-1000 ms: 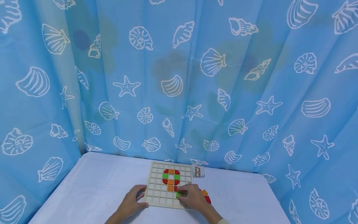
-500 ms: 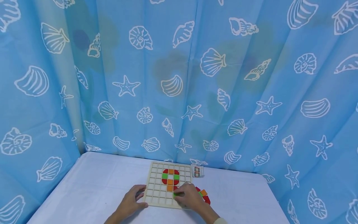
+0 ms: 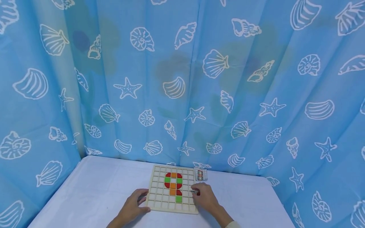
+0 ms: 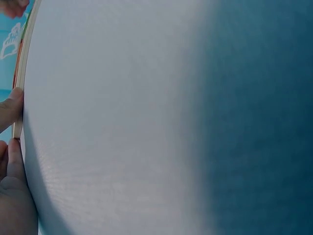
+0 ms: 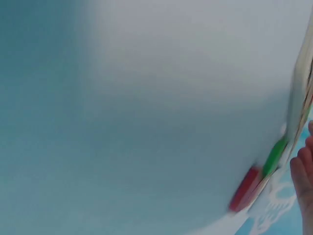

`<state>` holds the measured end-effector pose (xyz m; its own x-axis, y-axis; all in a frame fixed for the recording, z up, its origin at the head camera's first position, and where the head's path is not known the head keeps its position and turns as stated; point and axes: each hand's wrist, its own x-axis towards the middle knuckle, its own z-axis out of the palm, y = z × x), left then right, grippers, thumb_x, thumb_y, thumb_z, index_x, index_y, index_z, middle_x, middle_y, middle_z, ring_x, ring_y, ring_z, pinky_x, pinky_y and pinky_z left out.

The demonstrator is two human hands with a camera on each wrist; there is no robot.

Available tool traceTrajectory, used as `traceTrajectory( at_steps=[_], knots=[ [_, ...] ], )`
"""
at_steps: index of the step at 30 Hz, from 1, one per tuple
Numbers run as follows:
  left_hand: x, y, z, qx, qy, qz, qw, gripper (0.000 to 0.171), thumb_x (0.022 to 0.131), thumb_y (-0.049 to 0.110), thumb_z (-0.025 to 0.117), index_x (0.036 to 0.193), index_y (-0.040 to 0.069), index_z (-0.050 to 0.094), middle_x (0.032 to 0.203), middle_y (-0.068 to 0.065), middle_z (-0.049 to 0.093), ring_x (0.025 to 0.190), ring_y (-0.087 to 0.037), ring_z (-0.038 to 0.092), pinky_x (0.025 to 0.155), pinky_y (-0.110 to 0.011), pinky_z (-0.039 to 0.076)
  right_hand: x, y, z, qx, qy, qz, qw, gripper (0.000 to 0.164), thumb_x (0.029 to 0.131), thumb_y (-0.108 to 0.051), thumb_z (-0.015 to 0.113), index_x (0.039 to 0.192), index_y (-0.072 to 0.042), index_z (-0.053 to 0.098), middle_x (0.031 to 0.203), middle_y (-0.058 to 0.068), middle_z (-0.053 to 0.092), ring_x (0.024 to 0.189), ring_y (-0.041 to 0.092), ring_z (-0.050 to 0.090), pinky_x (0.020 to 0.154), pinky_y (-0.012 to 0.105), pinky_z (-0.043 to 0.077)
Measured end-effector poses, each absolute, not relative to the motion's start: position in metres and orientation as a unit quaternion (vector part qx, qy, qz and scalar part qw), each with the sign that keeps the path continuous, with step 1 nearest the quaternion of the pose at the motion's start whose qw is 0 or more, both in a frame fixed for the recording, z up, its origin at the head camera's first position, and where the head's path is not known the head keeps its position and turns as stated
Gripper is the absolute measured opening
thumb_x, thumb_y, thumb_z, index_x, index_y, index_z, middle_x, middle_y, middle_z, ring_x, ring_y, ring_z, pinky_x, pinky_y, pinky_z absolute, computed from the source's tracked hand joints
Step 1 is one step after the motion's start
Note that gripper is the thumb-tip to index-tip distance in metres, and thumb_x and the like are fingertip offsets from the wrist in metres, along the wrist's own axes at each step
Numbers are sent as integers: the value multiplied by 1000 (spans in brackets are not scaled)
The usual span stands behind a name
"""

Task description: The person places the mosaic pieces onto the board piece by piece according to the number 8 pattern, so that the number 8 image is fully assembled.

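Note:
A square grid board lies on the table, holding red rounded, orange and green tiles in its cells. One green tile sits below a red piece in its lower middle. My left hand holds the board's left side, thumb near the front corner; the left wrist view shows the thumb and a finger at its edge. My right hand, over the right edge, pinches a small thin dark piece, its colour unclear. Loose red and green pieces show in the right wrist view.
A small pattern card lies by the board's far right corner. White cloth covers the table, and a blue shell-print curtain stands behind it and at the sides.
My right hand has let go of the green tile, which now lies in a cell, and has shifted right to the board's edge. The left hand stays put.

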<state>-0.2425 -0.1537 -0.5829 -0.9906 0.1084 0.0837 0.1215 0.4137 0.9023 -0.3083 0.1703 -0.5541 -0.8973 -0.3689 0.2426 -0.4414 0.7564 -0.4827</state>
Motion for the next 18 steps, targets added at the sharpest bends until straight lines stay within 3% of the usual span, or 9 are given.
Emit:
traceTrajectory(
  at_steps=[8,18],
  knots=[
    [-244,-156,-584,-65,-843,-534,6,77,64,7,88,131,-4,52,128,-17,53,124,-39,51,97,-25,53,-317,188,-558,140,-951,275,15,26,79,-6,78,104,-4,73,88,-1,69,81,13,61,75,36,63],
    [-244,-154,-584,-63,-839,-540,1,77,64,6,88,131,-4,51,129,-18,53,124,-40,50,97,-24,53,-321,191,-555,154,-949,275,12,25,78,-5,79,103,-6,74,86,-2,69,76,11,60,74,34,63]
  ],
)
